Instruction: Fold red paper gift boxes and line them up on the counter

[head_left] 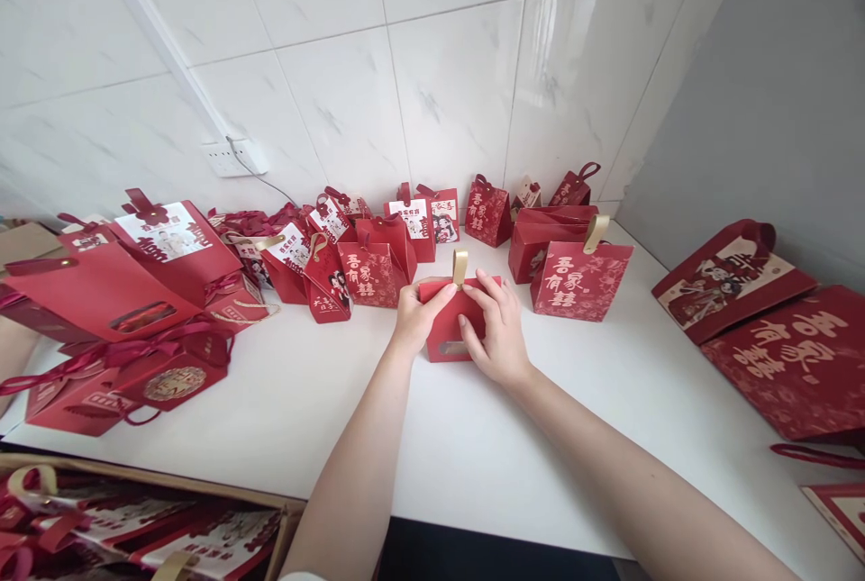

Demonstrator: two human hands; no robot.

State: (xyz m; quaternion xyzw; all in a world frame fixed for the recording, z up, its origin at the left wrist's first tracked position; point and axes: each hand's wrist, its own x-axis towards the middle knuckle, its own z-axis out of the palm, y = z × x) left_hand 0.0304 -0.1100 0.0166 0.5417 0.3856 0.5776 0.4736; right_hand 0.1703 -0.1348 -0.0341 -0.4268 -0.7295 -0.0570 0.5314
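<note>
A small red paper gift box point(441, 326) stands upright on the white table, with a window low on its near side and a gold strap loop point(459, 267) at its top. My left hand point(417, 318) grips its left edge, the thumb pressed near the base of the strap. On the other side my right hand point(498, 329) wraps the right part of the box, fingers along the top edge and thumb on the near face. My palms hide both sides of the box. Just right of it stands a larger red box with white lettering point(582, 284).
Several red gift boxes point(370, 276) line the back of the white table point(473, 455) by the tiled wall. Ribbon-tied boxes point(168, 369) stand at the left, large ones point(790, 356) at the right. An open carton point(292, 518) of folded boxes sits at the lower left.
</note>
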